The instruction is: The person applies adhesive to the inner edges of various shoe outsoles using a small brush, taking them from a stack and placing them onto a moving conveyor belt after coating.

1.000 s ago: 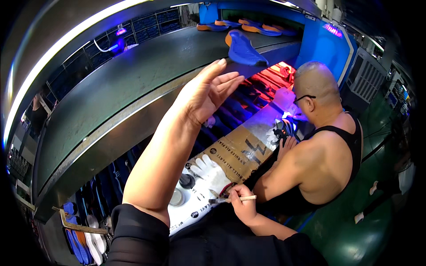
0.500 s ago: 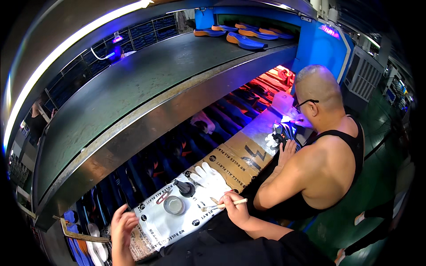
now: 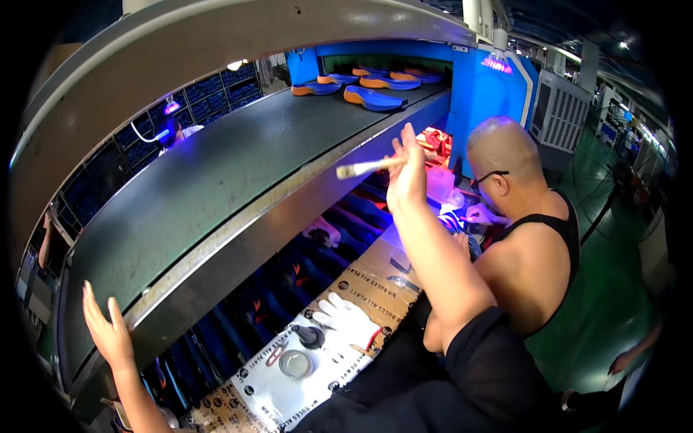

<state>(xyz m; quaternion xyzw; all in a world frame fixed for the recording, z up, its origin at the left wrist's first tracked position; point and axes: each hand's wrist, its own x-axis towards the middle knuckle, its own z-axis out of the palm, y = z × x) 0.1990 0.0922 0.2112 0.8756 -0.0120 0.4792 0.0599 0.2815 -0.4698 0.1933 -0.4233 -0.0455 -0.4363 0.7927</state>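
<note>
My right hand (image 3: 408,169) is raised in front of the conveyor's metal side, holding a paintbrush (image 3: 359,169) whose pale bristles point left. My left hand (image 3: 107,328), fingers stretched and spread, is at the near left end of the dark conveyor belt (image 3: 216,180); whether it touches the metal edge I cannot tell. Below, on a cardboard-covered ledge (image 3: 382,285), a glass jar (image 3: 295,364) of cloudy contents stands beside a black cone-topped bottle (image 3: 309,336). Red-handled snips (image 3: 274,356) lie left of the jar, and a white glove (image 3: 350,322) lies to its right.
Blue-and-orange shoe soles (image 3: 375,99) sit at the belt's far end by a blue machine housing (image 3: 473,108). Beneath the belt are rows of dark shoe parts (image 3: 281,281). A co-worker (image 3: 538,238) sits close on my right, hands at a shoe. A pink-lit container (image 3: 439,185) stands there.
My right hand has risen from the ledge with the paintbrush. My left hand has moved left and up to the conveyor's end. The view has shifted, and the co-worker still bends over the shoe.
</note>
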